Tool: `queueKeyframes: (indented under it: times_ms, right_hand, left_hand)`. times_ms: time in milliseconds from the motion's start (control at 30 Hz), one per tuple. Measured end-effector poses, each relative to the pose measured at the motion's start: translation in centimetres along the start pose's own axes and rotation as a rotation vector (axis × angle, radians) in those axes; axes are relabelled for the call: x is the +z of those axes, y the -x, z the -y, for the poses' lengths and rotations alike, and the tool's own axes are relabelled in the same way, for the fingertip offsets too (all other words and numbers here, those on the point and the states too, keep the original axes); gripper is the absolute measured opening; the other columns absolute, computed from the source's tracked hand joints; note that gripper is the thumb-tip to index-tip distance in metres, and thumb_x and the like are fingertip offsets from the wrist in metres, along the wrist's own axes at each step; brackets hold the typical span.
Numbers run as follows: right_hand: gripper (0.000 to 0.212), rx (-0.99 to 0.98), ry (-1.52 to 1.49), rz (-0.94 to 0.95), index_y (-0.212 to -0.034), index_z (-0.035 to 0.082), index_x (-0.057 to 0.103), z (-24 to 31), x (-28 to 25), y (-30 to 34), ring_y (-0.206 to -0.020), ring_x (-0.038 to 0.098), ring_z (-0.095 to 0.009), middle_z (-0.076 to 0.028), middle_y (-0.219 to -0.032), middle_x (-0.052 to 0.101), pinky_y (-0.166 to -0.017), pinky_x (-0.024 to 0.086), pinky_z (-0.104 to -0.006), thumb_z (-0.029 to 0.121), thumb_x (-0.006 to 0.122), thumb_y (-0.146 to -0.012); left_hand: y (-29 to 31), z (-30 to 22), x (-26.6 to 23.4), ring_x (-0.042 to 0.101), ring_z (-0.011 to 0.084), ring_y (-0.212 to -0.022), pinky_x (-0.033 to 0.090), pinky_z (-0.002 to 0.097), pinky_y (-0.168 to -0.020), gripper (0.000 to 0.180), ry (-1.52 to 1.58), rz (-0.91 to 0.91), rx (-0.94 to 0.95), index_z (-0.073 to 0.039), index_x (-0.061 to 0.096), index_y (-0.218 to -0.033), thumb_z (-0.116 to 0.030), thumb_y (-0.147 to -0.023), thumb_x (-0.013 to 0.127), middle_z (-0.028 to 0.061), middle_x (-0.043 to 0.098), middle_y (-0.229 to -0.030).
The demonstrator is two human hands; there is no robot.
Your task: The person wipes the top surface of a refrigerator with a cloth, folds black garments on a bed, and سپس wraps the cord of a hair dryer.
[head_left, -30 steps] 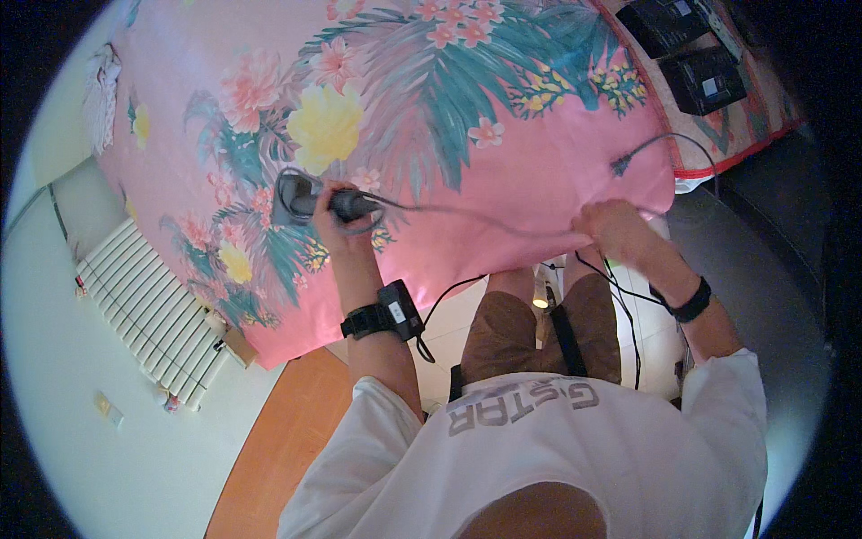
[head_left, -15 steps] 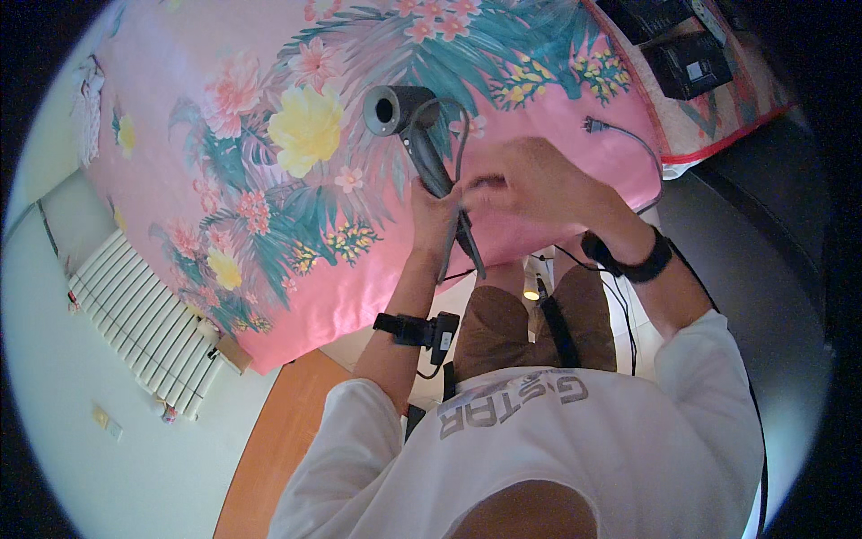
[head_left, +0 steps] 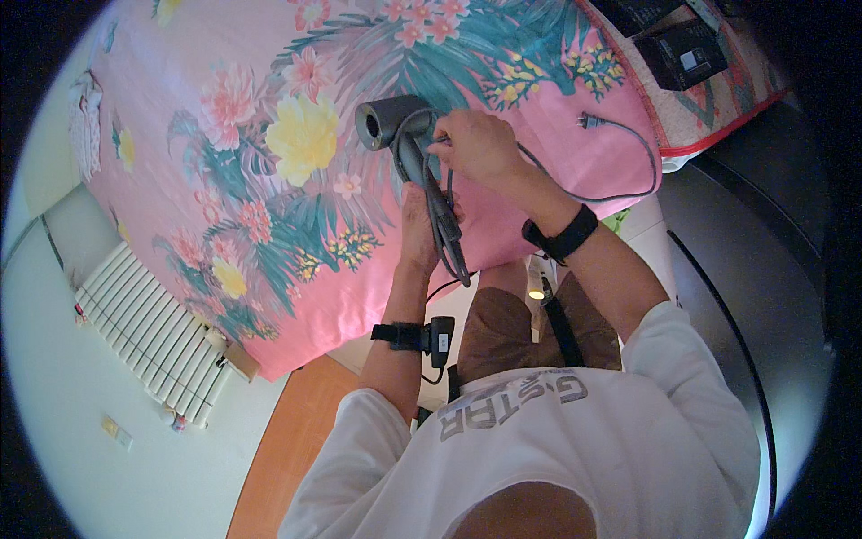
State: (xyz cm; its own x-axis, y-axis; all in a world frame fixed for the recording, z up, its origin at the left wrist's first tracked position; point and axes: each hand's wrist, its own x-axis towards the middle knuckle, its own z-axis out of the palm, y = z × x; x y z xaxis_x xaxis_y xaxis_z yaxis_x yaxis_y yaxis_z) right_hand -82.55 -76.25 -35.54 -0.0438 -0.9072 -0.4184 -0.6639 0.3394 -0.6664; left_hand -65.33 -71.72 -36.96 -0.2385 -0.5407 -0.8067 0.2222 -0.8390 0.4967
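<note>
A dark grey hair dryer (head_left: 391, 119) is held over the edge of the bed, its round barrel facing left. My left hand (head_left: 418, 216) is closed around its handle and the loops of cord lying along it. My right hand (head_left: 480, 144), just right of the barrel, pinches the power cord (head_left: 429, 175), which is looped lengthwise around the handle. From my right hand the rest of the cord runs right across the pink cover, curving back to its plug (head_left: 588, 120), which lies on the bed.
A floral pink bedcover (head_left: 341, 314) spreads in front of me. Black boxes (head_left: 684, 56) lie on a red-edged mat at the far right. A white radiator (head_left: 148, 328) stands by the left wall, and a black chair-like surface (head_left: 745, 234) is at my right.
My right hand has moved up and left to the barrel, drawing the cord along. More cord now lies looped along the handle. The dryer has shifted slightly left and down.
</note>
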Motion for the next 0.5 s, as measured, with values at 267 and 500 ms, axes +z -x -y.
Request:
queueKeyframes:
  times_ms: [267,500]
  right_hand:
    - [0.030,-0.004,-0.106,-0.194,-0.085,0.006,0.067,0.0,-0.9,0.4,-0.074,0.065,-0.031,-0.010,-0.080,0.067,-0.066,0.049,-0.0416,0.035,0.072,-0.079]
    - [0.029,-0.035,-0.072,-0.183,-0.086,0.004,0.063,-4.1,-3.6,1.1,-0.073,0.063,-0.031,-0.012,-0.078,0.064,-0.064,0.047,-0.0405,0.031,0.072,-0.080]
  left_hand:
    - [0.2,-2.2,-0.7,0.062,0.0192,-0.066,0.055,0.0311,-0.062,0.035,-0.335,0.018,-0.015,-0.004,0.048,-0.104,-0.011,-0.081,0.073,0.0087,0.060,-0.081]
    - [0.0,-3.3,-2.1,0.061,0.0204,-0.062,0.052,0.0324,-0.055,0.028,-0.348,0.013,-0.040,-0.002,0.051,-0.100,-0.001,-0.075,0.063,0.0126,0.060,-0.084]
